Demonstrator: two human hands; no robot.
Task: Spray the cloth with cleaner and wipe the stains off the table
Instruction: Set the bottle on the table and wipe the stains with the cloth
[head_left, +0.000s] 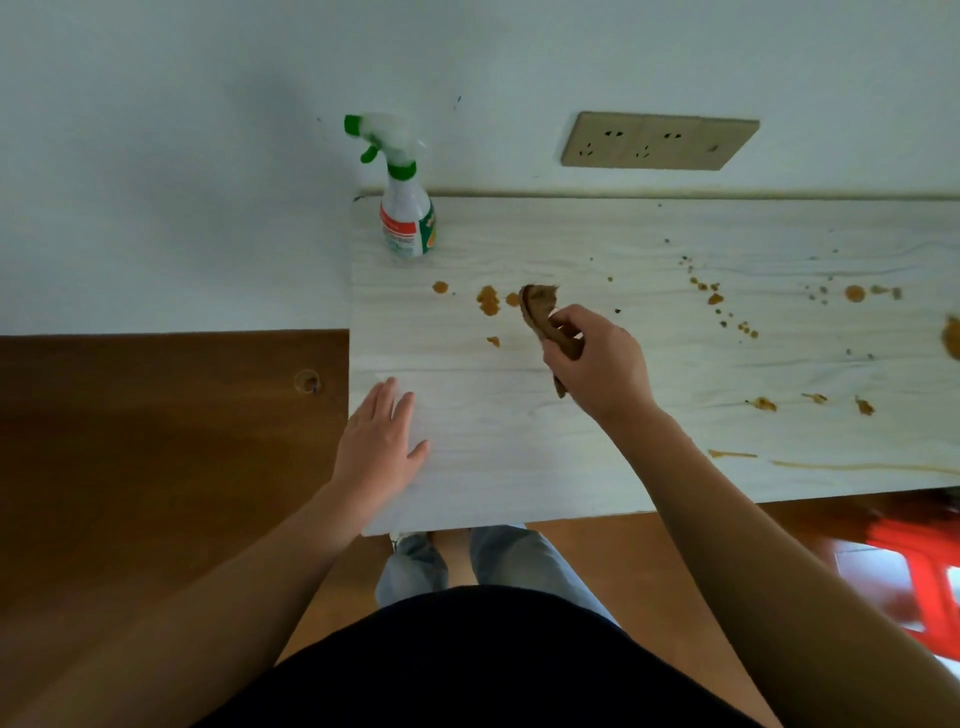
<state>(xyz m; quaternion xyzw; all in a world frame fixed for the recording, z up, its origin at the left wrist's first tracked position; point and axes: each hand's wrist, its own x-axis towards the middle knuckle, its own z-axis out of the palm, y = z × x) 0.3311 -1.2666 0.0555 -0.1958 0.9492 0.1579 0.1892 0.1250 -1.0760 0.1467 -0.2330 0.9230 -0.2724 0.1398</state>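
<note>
Pale wood-grain table (519, 441) stands against a white wall (208, 156), above a brown wooden floor (156, 441). Over the table, the right hand (602, 364) grips a bunched brown cloth (537, 306), fingers curled round it. The cloth's tip lies just beside a cluster of orange-brown stains (488, 300) toward the far left corner. The left hand (379, 441) lies flat with straight fingers near the left edge, holding nothing, well apart from the right. A green-triggered spray bottle (408, 218) stands upright at the far left corner. More stains scatter toward the right edge and along the near edge. A beige socket panel (660, 141) sits on the wall.
</note>
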